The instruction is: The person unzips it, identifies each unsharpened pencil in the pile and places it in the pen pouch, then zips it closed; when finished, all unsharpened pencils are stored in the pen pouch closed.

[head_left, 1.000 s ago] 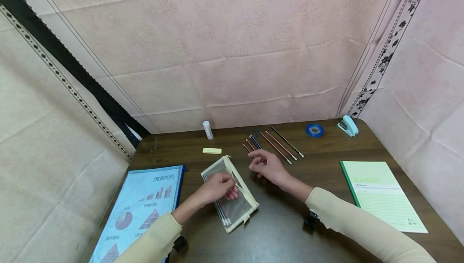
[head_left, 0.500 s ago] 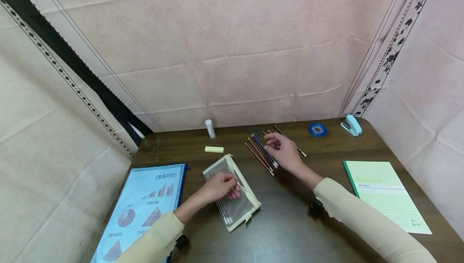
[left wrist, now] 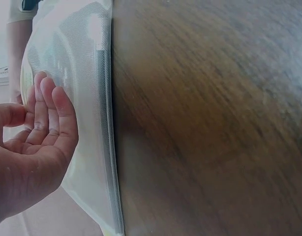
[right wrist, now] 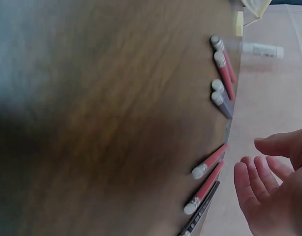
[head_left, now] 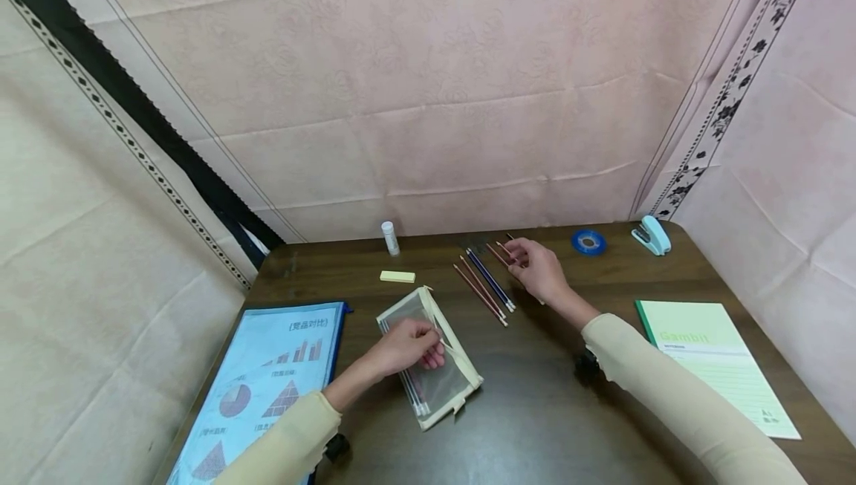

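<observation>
My left hand (head_left: 406,347) pinches the cream edge of a see-through mesh pencil case (head_left: 436,390) between thumb and index finger. In the left wrist view, the other fingers extend beside the mesh (left wrist: 87,162). Thin sticks with pale ends show through the mesh at the case's left side. My right hand (head_left: 537,269) is over the right-hand group of pencils, thumb and fingers apart, holding nothing. Under it lie two red pencils (right wrist: 210,162) and a black pencil (right wrist: 200,211), partly covered in the head view. Two red pencils (head_left: 478,292) and two dark blue pencils (head_left: 491,281) lie left of it.
Behind the case are a pale yellow block (head_left: 397,276) and a white glue stick (head_left: 391,238). Blue tape (head_left: 589,242) and a light blue stapler (head_left: 652,235) stand back right. A green notebook (head_left: 715,366) lies right, a blue folder (head_left: 267,373) left.
My right hand has moved right and away, from above the left pencils to over the right-hand red ones, uncovering the left group. My left hand keeps its pinch on the pencil case.
</observation>
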A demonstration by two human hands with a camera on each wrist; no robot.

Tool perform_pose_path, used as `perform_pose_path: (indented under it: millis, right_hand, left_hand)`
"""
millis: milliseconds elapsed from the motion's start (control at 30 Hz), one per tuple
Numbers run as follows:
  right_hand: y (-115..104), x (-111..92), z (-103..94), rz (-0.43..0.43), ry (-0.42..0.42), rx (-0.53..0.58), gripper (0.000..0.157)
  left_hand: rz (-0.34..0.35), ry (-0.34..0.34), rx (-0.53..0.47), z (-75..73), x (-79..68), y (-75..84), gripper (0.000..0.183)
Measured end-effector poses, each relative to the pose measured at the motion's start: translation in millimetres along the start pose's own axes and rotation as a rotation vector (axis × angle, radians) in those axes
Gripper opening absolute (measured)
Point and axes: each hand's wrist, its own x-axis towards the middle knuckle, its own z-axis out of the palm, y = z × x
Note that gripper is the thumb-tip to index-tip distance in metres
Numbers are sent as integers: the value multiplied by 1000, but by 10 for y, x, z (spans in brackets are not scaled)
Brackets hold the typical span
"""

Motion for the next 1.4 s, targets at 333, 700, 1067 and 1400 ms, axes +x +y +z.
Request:
perform_pose_path:
  millis: [333, 700, 1067, 1400]
  right_hand:
    - [45, 14, 36, 39, -102, -148, 46]
    - [54, 4, 63, 45, -98, -178, 42]
    - [35, 40, 91, 33, -126, -186, 37]
    - [66, 90, 139, 3, -178, -201, 35]
  left_hand:
    - [10, 3, 13, 6, -23, 1, 30]
    - [2, -9, 23, -1, -24, 18, 31]
    - [5, -7, 22, 0, -18, 20, 30]
    - [14, -12, 3, 9, -3, -1, 29]
